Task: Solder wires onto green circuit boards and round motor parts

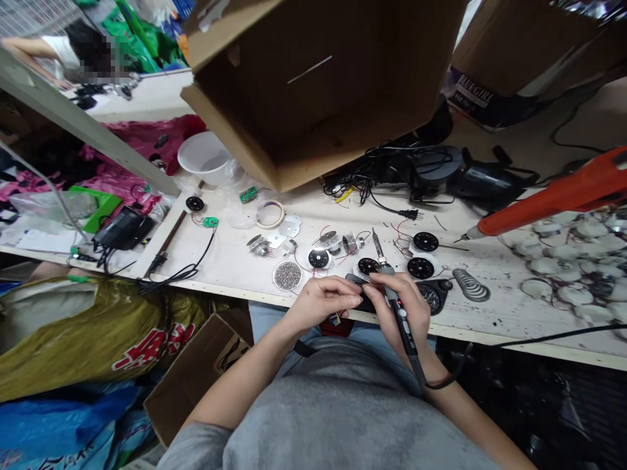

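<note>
The right hand [401, 307] is gripping a black soldering iron [403, 328] like a pen, its fingers [389, 282] closed around the handle and its metal tip pointing away from the person, just beside a black round dial [368, 266] with red wires. The left hand [323, 303] is pinching a small dark part [365, 301], its fingertips [350, 299] together, with the part mostly hidden between the hands. Both hands are working at the front edge of a white workbench [490, 329], near a dish of metal shavings [287, 275] and a coiled iron stand [470, 285], while a cardboard box [313, 85] is overhanging the bench at top centre.
</note>
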Demonstrator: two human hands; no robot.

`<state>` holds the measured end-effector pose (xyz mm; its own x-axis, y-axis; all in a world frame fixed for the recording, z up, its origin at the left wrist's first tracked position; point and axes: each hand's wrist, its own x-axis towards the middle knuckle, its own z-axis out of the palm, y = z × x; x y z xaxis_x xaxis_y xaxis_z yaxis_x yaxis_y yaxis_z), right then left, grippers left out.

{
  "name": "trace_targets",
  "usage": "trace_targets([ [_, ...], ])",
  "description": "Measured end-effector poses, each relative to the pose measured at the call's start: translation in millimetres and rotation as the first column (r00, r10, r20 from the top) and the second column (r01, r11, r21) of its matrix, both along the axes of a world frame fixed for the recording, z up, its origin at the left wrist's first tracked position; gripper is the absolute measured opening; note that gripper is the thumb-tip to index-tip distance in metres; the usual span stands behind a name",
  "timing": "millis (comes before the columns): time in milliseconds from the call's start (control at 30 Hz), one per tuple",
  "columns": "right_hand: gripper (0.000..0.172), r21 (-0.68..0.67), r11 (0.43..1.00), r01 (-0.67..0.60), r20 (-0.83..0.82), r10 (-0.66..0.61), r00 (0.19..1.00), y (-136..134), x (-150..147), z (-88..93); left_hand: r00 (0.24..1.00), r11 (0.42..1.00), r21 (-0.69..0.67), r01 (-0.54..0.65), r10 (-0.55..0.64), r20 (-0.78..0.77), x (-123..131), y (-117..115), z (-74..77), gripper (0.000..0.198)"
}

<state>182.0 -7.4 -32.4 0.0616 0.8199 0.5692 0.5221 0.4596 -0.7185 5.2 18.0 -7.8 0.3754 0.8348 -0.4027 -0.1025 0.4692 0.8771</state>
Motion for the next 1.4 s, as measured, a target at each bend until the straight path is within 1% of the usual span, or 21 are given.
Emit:
trace_targets([
  [100,0.025,0.026,1.000,-0.008,0.003,0.008,1.000,1,-3,2.1,0.998,0.997,-0.051,0.066,-0.066,-0.011,-2,1,2.9,0.049],
  [167,0.028,0.051,0.999,-0.009,0.009,0.009,1.000,1,-3,3.9,0.996,0.998,-0.018,0.056,-0.057,-0.061,-3,2,-0.4,0.047],
  [267,0.030,0.070,0.997,0.008,-0.001,-0.008,1.000,0,-1,5.9,0.989,0.988,0.156,-0.015,0.038,-0.143,-4,3,-9.6,0.040],
  [333,0.032,0.044,0.999,-0.011,-0.018,0.012,1.000,-1,1,5.9,0.977,0.955,0.295,-0.037,0.097,-0.192,-5,3,-15.2,0.035],
  [400,0.033,0.010,0.998,-0.060,-0.018,0.060,0.998,-2,2,5.0,0.963,0.918,0.397,-0.016,0.121,-0.242,-6,3,-18.7,0.030],
  [500,0.034,-0.005,0.996,-0.087,0.004,0.087,0.996,-4,1,2.7,0.951,0.886,0.462,0.032,0.115,-0.287,-5,1,-20.4,0.025],
  [567,0.032,-0.002,0.997,-0.072,0.014,0.072,0.997,-3,0,1.4,0.956,0.888,0.457,0.042,0.098,-0.277,-3,0,-21.1,0.025],
  [667,0.030,0.005,0.998,-0.059,0.035,0.058,0.998,-1,0,0.4,0.975,0.934,0.356,-0.006,0.084,-0.205,0,-2,-24.0,0.031],
  [733,0.030,0.020,0.998,-0.052,0.055,0.051,0.997,0,1,-0.1,0.981,0.962,0.267,-0.062,0.108,-0.162,3,-3,-27.0,0.048],
  [800,0.029,0.046,0.998,-0.036,0.080,0.032,0.996,1,3,-0.5,0.975,0.970,0.218,-0.107,0.145,-0.167,5,-3,-29.6,0.068],
  [833,0.029,0.058,0.998,-0.023,0.092,0.017,0.996,1,5,-0.6,0.970,0.970,0.213,-0.116,0.157,-0.187,7,-2,-30.5,0.070],
  [867,0.028,0.065,0.998,-0.007,0.104,0.000,0.995,1,8,-0.6,0.962,0.969,0.220,-0.115,0.164,-0.217,8,-1,-31.1,0.065],
  [900,0.026,0.069,0.998,0.009,0.113,-0.016,0.993,1,12,-0.3,0.954,0.966,0.236,-0.105,0.165,-0.251,9,0,-31.3,0.054],
  [967,0.024,0.055,0.998,0.025,0.121,-0.031,0.992,1,23,1.3,0.931,0.956,0.286,-0.065,0.162,-0.328,12,3,-30.9,0.025],
  [1000,0.024,0.041,0.999,0.018,0.118,-0.023,0.993,0,29,2.9,0.917,0.948,0.314,-0.047,0.165,-0.363,14,5,-30.3,0.014],
  [1033,0.025,0.030,1.000,0.006,0.109,-0.009,0.994,-2,35,5.0,0.903,0.940,0.340,-0.031,0.172,-0.393,15,7,-29.6,0.009],
  [1167,0.037,-0.013,0.998,-0.063,0.065,0.063,0.996,-17,54,19.8,0.845,0.920,0.392,-0.003,0.211,-0.491,22,13,-26.1,0.012],
  [1233,0.036,-0.076,0.995,-0.069,0.066,0.074,0.995,-26,58,29.9,0.810,0.923,0.384,0.013,0.215,-0.546,25,15,-24.5,0.017],
  [1300,0.034,-0.145,0.987,-0.064,0.102,0.079,0.992,-33,58,39.4,0.778,0.932,0.360,0.032,0.203,-0.595,28,17,-22.8,0.023],
  [1400,0.031,-0.172,0.983,-0.070,0.207,0.106,0.973,-37,55,47.7,0.764,0.955,0.294,0.047,0.155,-0.626,31,20,-19.4,0.024],
])
